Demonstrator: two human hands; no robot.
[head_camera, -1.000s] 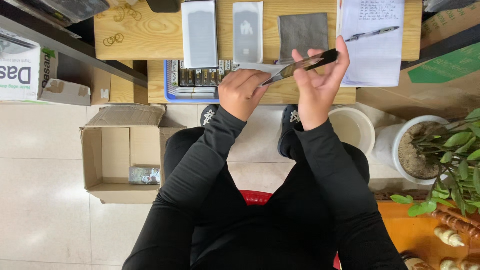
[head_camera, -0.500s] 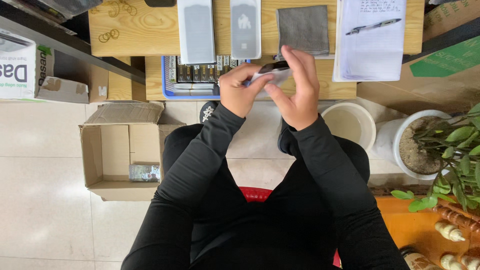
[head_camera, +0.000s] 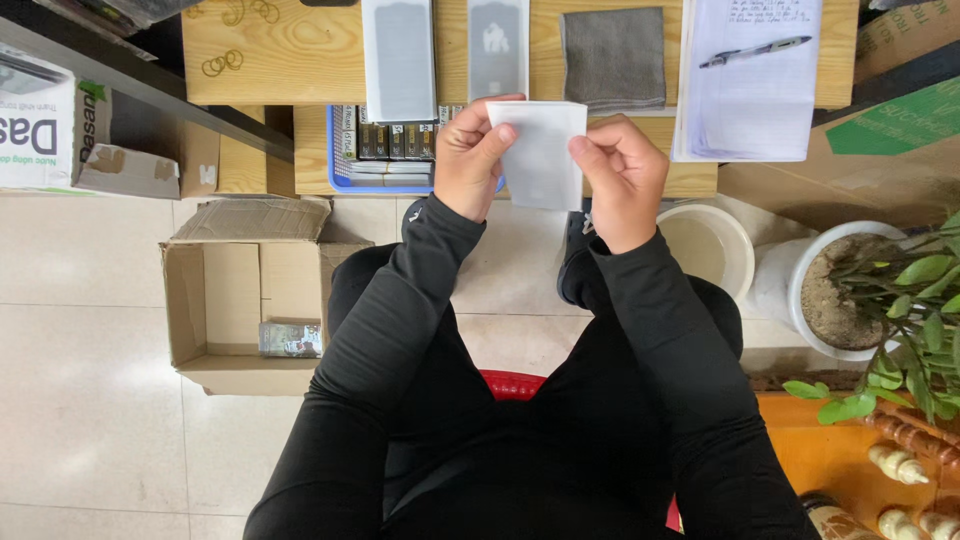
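Note:
I hold a flat white rectangular packet (head_camera: 541, 153) up in front of me with both hands. My left hand (head_camera: 478, 158) pinches its left edge and my right hand (head_camera: 622, 178) pinches its right edge. Beyond it on the wooden desk (head_camera: 290, 55) lie a pale grey flat rectangle (head_camera: 399, 58), a second grey rectangle with a white mark (head_camera: 497, 47) and a grey cloth (head_camera: 613, 55).
A blue tray of small boxes (head_camera: 385, 150) sits on a lower shelf. Paper sheets with a pen (head_camera: 752, 70) lie at the desk's right. An open cardboard box (head_camera: 240, 300) stands on the floor at left. A white bucket (head_camera: 708, 245) and a potted plant (head_camera: 880, 290) stand at right.
A second ago my hands held a thin dark flat object edge-on. They drew together, and now a white rectangular packet faces me between both hands.

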